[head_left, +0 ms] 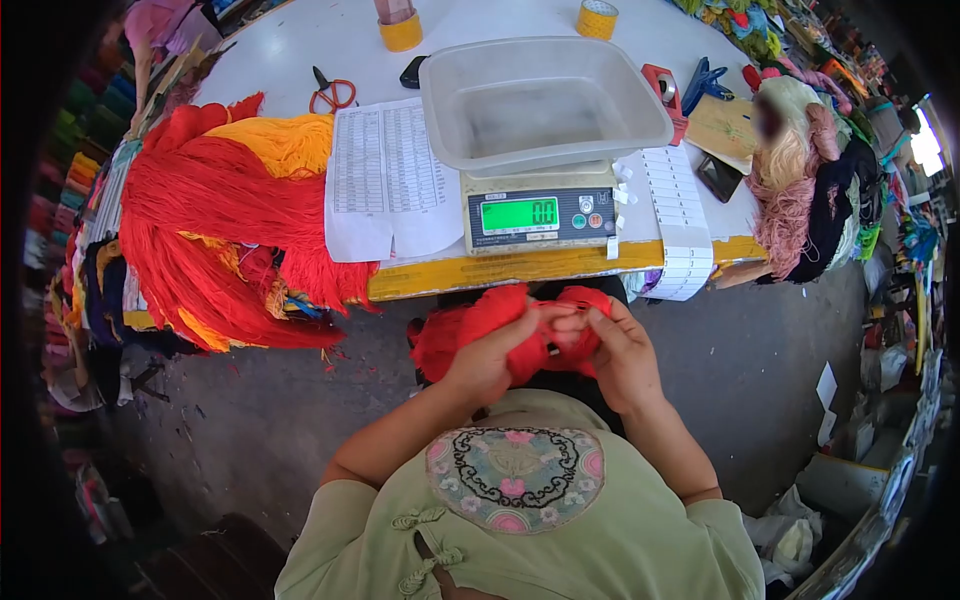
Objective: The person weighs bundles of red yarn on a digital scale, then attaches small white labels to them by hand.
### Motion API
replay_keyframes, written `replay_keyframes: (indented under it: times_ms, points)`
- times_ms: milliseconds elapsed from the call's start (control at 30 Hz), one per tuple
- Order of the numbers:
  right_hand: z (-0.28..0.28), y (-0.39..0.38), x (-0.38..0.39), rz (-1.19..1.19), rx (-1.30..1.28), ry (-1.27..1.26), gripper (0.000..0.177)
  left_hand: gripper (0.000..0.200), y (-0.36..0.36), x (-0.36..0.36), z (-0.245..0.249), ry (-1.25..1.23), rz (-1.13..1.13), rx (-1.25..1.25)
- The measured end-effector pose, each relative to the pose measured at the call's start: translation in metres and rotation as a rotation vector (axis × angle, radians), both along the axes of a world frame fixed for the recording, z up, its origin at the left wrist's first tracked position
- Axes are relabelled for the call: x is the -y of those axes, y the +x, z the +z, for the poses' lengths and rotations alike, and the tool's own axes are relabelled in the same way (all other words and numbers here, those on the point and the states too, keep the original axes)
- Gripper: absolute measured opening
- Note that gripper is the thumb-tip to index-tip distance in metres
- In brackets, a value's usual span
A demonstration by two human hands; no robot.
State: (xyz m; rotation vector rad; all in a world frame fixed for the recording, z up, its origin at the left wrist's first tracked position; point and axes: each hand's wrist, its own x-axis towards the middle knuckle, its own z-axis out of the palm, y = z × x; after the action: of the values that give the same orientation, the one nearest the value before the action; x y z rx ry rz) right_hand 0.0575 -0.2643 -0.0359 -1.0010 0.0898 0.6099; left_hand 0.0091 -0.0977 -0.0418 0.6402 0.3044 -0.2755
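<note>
A bundle of bright red yarn [497, 312] is held in both hands, on the person's side of the off-white digital scale [545, 214]. The left hand [487, 362] is clamped on the bundle; the right hand [627, 358] pinches its strands. A translucent plastic tub [545, 105] tops the scale; a red-and-orange yarn heap [215, 190] lies left of it.

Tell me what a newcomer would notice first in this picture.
Likely the heap of red and orange yarn draped over the table's front edge, at left. Then the scale's glowing green display, reading 0.0, below a translucent tub. A smaller red bundle sits in the left grip and right grip, in front of the table.
</note>
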Motion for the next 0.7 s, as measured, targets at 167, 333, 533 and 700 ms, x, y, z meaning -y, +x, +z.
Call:
replay_keyframes:
  times_ms: [167,333,533,700]
  points:
    - [-0.037,0.022,0.083,-0.196,-0.311,0.062,0.007,0.031,-0.056,-0.099,-0.011,-0.207,-0.08,-0.13]
    - [-0.129,0.055,0.274,-0.736,-0.507,-0.108,0.008,0.026,-0.136,-0.259,-0.028,-0.117,0.447,-0.069]
    - [-0.133,0.061,0.364,-1.157,-0.174,-0.29,0.015,0.029,-0.22,-0.338,-0.01,-0.219,0.911,0.177]
    - [-0.101,0.04,0.211,-0.097,0.115,-0.861,0.019,0.018,-0.144,-0.213,-0.029,-0.158,0.878,0.242]
